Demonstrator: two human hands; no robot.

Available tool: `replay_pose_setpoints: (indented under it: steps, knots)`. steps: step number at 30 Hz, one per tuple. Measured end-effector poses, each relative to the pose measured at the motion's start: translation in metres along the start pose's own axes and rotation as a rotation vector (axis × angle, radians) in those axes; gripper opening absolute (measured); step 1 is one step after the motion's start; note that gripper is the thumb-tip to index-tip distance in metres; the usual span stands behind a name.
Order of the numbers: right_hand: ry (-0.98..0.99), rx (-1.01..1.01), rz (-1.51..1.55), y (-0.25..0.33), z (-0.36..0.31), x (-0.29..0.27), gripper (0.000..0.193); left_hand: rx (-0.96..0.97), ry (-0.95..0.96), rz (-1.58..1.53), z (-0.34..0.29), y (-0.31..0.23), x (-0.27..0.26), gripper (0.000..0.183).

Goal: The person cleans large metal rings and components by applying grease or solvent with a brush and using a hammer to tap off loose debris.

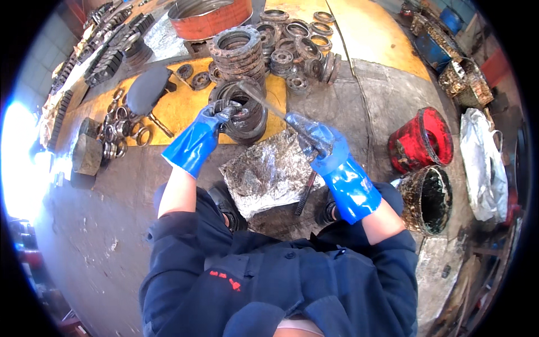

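Note:
Both my hands wear long blue rubber gloves smeared with dark grease. My left hand [222,114] is closed on the edge of a greasy dark metal ring [243,115] at the top of a short stack of rings [251,133]. Gripped in my right hand [321,141] is a long flat metal scraper [263,101]; its far end reaches up and left over that stack. I cannot make out whether the tip touches the ring. Between my feet lies a grease-stained sheet [264,168], with a dark narrow tool [305,195] resting across its right side.
Behind stands a taller stack of rusty rings [238,53], with several loose rings [297,48] around it. A round black stool seat [148,91] and smaller rings [115,132] are at left. At right are a red bucket [404,143], a dirty bucket [412,196] and a white bag [480,163].

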State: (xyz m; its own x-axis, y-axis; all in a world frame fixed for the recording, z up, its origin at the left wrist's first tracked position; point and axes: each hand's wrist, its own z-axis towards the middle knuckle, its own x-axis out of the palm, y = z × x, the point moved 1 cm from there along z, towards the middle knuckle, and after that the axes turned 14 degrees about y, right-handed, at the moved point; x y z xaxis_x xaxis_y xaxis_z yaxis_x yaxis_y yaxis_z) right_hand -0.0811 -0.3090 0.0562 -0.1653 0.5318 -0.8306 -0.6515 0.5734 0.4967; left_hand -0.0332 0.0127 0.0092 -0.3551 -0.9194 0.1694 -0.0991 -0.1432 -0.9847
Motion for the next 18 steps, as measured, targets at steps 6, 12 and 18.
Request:
replay_pose_setpoints:
  steps: [6, 12, 18]
  knots:
    - [0.137, -0.123, -0.374, 0.027, 0.007, -0.003, 0.062, 0.148, -0.074, 0.009, 0.009, 0.009, -0.008, 0.036]
    - [0.280, -0.029, -0.428, 0.037, 0.014, 0.005, 0.056, 0.163, -0.072, 0.000, 0.008, 0.010, 0.000, 0.037]
    - [0.190, 0.006, -0.409, 0.037, 0.015, 0.022, 0.065, 0.172, -0.151, -0.048, 0.022, 0.026, 0.003, 0.033]
